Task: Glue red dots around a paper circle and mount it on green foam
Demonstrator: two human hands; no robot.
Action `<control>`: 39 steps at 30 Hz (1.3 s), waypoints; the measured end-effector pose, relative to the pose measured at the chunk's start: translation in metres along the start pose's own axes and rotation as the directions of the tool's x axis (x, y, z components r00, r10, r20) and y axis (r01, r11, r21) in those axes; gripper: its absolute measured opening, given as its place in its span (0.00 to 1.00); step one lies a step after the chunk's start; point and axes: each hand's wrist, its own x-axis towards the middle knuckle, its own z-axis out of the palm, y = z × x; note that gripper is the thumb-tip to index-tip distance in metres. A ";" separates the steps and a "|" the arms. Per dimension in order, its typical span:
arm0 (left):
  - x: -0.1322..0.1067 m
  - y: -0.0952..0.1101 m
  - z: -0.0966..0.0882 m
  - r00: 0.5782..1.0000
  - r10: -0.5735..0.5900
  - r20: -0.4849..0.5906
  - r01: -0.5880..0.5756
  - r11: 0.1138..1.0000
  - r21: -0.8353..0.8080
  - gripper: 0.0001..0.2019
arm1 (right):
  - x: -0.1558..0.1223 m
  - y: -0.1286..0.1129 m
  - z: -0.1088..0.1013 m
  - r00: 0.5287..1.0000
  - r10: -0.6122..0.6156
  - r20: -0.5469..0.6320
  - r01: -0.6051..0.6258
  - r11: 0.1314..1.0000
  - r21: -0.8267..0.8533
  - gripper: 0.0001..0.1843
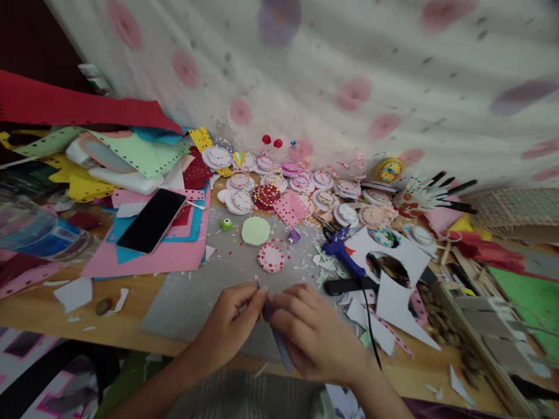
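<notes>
My left hand (233,317) and my right hand (312,334) meet just above the front of the grey mat. Between them is a slim purple strip (280,346), slanting down below my right fingers. My right hand is closed around the strip. The fingers of my left hand are pinched together near its upper end, where a tiny pink bit shows. Just beyond the hands lies a round pink piece edged with red stars (271,257). Behind it is a pale green paper disc (255,231). A small purple punch (294,236) sits to the right.
A blue glue gun (345,251) with a black cord lies right, near cut white paper (404,308). A phone (152,221) rests on coloured sheets at left, beside a plastic bottle (43,230). Several decorated paper hats (240,201) line the back, before a floral curtain (314,64).
</notes>
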 end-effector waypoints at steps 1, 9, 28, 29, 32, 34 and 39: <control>0.001 -0.003 -0.002 1.000 -0.012 0.016 0.012 1.000 -0.001 0.20 | -0.007 0.005 -0.005 0.998 0.039 -0.043 -0.039 0.999 0.013 0.31; 0.014 -0.020 -0.024 0.997 0.049 0.061 -0.054 0.995 0.082 0.20 | -0.057 0.099 -0.044 0.665 0.441 -0.602 -0.744 0.450 -0.493 0.19; 0.061 -0.048 -0.025 0.931 0.216 0.295 -0.209 0.976 -0.056 0.23 | -0.012 0.101 -0.042 -0.012 0.484 -0.875 -0.795 0.526 0.302 0.17; 0.060 -0.051 -0.025 0.930 0.219 0.296 -0.209 0.976 -0.066 0.23 | -0.011 0.101 -0.036 -0.033 0.518 -0.855 -0.747 0.555 0.365 0.18; 0.058 -0.056 -0.025 0.922 0.228 0.312 -0.210 0.973 -0.092 0.22 | -0.014 0.100 -0.013 0.058 0.665 -0.745 -0.650 0.591 0.477 0.20; 0.057 -0.056 -0.025 0.915 0.227 0.333 -0.205 0.974 -0.098 0.22 | -0.019 0.098 -0.002 0.235 0.739 -0.631 -0.585 0.626 0.516 0.17; 0.059 -0.050 -0.025 0.899 0.259 0.354 -0.243 0.966 -0.089 0.20 | -0.014 0.082 -0.002 0.677 0.647 -0.349 -0.478 0.748 0.460 0.06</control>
